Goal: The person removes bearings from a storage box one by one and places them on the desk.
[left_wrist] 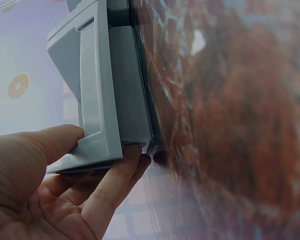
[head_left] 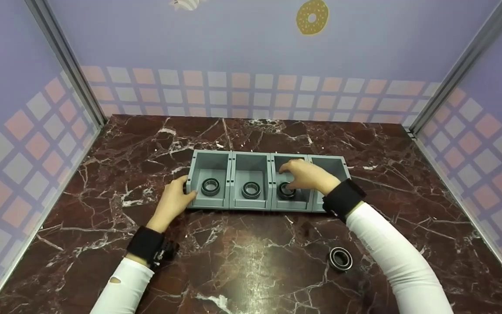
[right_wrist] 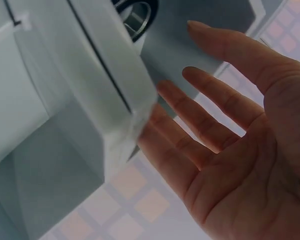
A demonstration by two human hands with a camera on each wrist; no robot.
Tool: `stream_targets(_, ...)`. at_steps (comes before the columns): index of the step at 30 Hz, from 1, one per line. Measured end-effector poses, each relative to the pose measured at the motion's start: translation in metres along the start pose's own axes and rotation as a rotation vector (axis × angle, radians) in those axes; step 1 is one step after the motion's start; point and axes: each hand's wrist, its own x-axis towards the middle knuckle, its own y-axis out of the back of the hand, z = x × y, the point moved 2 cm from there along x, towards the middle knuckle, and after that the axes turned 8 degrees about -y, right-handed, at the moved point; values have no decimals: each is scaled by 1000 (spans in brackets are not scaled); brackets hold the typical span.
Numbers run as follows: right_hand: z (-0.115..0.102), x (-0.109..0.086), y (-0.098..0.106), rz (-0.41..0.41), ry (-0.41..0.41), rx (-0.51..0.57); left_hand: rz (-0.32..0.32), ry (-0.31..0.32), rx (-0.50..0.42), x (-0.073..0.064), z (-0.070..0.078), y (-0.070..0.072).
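Observation:
A row of joined grey bins point(head_left: 249, 205) stands on the marble-patterned table. My left hand point(head_left: 174, 196) grips its left end, thumb over the wall and fingers behind it; the left wrist view shows this hand point(left_wrist: 85, 185) closely. One black-rimmed ball bearing point(head_left: 204, 186) lies in the leftmost bin and another bearing point(head_left: 245, 190) in the second. Over the third bin is my right hand point(head_left: 310, 174), above a third bearing point(head_left: 282, 192). In the right wrist view that hand point(right_wrist: 230, 120) has extended fingers holding nothing. My wrist partly hides the rightmost bin.
A loose bearing point(head_left: 333, 260) lies on the table in front of the bins, near my right forearm. Purple panels with checkered bands point(head_left: 251, 91) enclose the table at the back and both sides, joined by metal corner posts point(head_left: 66, 61).

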Motion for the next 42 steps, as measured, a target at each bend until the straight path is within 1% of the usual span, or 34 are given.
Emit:
stream_targets(5, 1, 4, -6, -54, -48, 7, 6, -19, -13, -1, 1, 0)
stream_targets(8, 0, 6, -10, -64, -53, -3, 8, -21, -12, 0, 1, 0)
stream_targets(11, 0, 8, -13, -50, -35, -17, 5, -23, -13, 0, 0, 0)
stream_targets(15, 1, 11, -18, -35, -28, -39, -7, -8, -9, 0, -1, 1)
stream_targets(21, 1, 11, -20, -19, -26, -51, 8, -11, -11, 0, -1, 0)
stream_targets(28, 0, 10, -23, -27, -11, -57, -2, -1, 13, 0, 0, 0)
stream_targets(33, 0, 11, -25, -24, -11, -56, -3, 5, 0, 1, 0, 0)
stream_targets(39, 0, 12, -29, -14, -28, -55, 20, -13, 3, 1, 0, 0)
stream_targets(42, 0, 11, -30, -3, -27, -59, 21, -16, 5, 1, -1, -1)
